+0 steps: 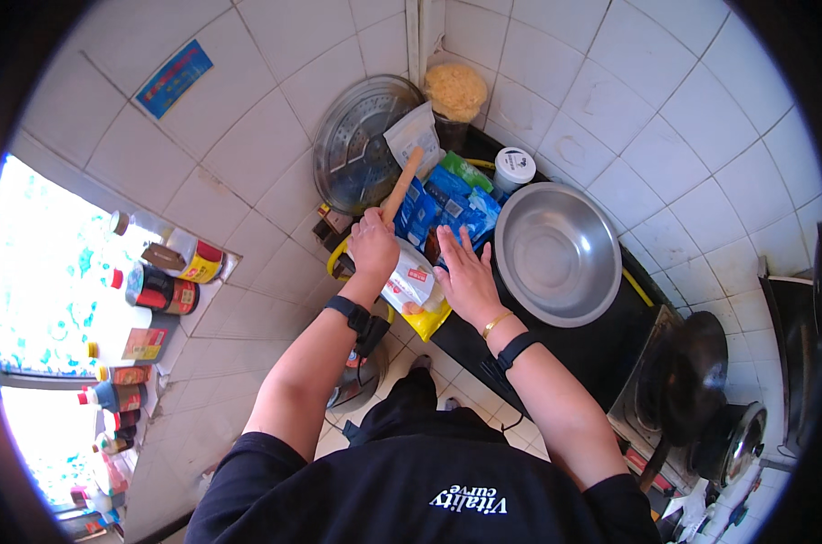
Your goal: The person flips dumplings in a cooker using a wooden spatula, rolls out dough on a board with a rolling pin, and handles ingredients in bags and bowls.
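Observation:
My left hand is closed around the lower end of a wooden stick, perhaps a rolling pin, which points up and away over the counter. My right hand is spread with the palm down, at the right edge of a white and yellow plastic food bag; whether it presses on the bag is unclear. Beyond both hands lie blue plastic packages and a green one. A wide stainless steel basin stands right of my right hand.
A perforated steel steamer tray leans against the tiled wall. Behind the packages are a white-lidded tub and a container topped by a yellowish bag. Bottles line the windowsill at left. A dark wok and a lidded pot are at right.

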Demonstrator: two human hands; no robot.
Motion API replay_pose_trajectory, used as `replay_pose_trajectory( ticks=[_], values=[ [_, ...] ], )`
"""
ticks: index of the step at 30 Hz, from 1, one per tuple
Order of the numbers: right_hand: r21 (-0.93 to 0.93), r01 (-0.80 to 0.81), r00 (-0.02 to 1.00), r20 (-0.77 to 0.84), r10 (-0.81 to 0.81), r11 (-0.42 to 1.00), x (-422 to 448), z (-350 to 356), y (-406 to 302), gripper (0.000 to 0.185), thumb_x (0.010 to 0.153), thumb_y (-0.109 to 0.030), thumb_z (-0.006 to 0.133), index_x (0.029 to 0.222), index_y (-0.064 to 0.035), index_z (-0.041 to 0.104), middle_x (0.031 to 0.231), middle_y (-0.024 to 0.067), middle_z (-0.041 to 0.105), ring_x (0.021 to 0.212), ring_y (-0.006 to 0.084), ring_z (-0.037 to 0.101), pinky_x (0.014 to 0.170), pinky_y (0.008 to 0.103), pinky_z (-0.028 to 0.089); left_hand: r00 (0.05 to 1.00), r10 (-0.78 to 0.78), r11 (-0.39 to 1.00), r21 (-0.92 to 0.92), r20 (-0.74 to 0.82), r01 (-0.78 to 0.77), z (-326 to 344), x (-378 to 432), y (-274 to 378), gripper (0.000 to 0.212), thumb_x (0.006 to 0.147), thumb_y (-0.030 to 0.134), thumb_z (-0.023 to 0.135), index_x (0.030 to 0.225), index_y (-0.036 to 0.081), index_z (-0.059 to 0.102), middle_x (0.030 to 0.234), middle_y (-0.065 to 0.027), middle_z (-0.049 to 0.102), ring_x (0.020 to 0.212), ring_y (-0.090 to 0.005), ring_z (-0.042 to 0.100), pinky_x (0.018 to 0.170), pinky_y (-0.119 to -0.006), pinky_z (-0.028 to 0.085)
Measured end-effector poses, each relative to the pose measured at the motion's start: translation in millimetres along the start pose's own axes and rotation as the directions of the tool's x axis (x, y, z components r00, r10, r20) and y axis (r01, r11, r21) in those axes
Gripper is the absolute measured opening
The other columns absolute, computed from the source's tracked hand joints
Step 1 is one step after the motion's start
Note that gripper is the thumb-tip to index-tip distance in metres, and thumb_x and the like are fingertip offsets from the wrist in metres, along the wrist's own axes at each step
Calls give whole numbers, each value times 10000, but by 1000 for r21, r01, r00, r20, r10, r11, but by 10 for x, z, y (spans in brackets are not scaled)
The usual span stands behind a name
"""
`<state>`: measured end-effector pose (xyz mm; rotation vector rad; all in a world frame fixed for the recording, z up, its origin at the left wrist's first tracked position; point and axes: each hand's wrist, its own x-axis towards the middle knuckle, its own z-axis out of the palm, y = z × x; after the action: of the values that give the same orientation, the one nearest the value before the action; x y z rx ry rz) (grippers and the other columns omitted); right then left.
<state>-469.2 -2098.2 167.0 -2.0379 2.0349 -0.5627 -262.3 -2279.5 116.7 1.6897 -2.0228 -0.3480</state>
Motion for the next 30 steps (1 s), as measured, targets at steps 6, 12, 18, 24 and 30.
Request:
replay_pose_trajectory(
  ticks=[6, 12, 18, 24, 30],
  values=[
    [3, -52, 998, 26, 52, 999, 208, 66, 51, 953, 1328, -344, 756, 2139, -183, 283, 2150, 160, 482, 2026, 465, 353, 1557, 917, 233, 998, 22, 999, 28, 64, -24, 255, 362, -151, 491, 1229, 274, 888, 1670, 158, 706, 1555, -179, 889, 1466, -488, 800, 1184, -716, 602],
    [-1, -78, 996, 33, 78, 997, 297, 131, 72, 945, 1329, -336, 754, 2135, -168, 290, 2150, 161, 482, 2026, 470, 355, 1557, 916, 237, 991, 52, 998, 39, 121, -58, 406, 504, -217, 474, 1219, 261, 887, 1655, 172, 722, 1563, -163, 883, 1479, -458, 785, 1199, -693, 574],
    [-43, -109, 993, 32, 110, 993, 292, 188, 78, 964, 1319, -333, 778, 2135, -169, 293, 2153, 161, 479, 2026, 464, 356, 1560, 908, 246, 984, 114, 989, 76, 139, -126, 381, 648, -64, 450, 1234, 289, 887, 1648, 177, 749, 1522, -173, 924, 1501, -473, 786, 1204, -749, 562],
    [-54, -130, 991, 34, 132, 990, 242, 222, 20, 958, 1317, -337, 781, 2133, -172, 306, 2148, 152, 489, 2022, 455, 368, 1562, 904, 250, 985, 129, 984, 107, 114, -141, 446, 861, -90, 449, 1220, 288, 899, 1643, 204, 773, 1518, -129, 932, 1488, -457, 790, 1196, -725, 557],
    [-44, -210, 974, 79, 213, 977, 55, 179, 67, 973, 1316, -296, 786, 2140, -181, 282, 2171, 131, 446, 2038, 454, 328, 1587, 866, 233, 972, 140, 979, 124, 188, -165, 553, 973, 4, 441, 1198, 312, 920, 1619, 242, 813, 1516, -80, 931, 1487, -411, 793, 1195, -703, 541]
  ],
)
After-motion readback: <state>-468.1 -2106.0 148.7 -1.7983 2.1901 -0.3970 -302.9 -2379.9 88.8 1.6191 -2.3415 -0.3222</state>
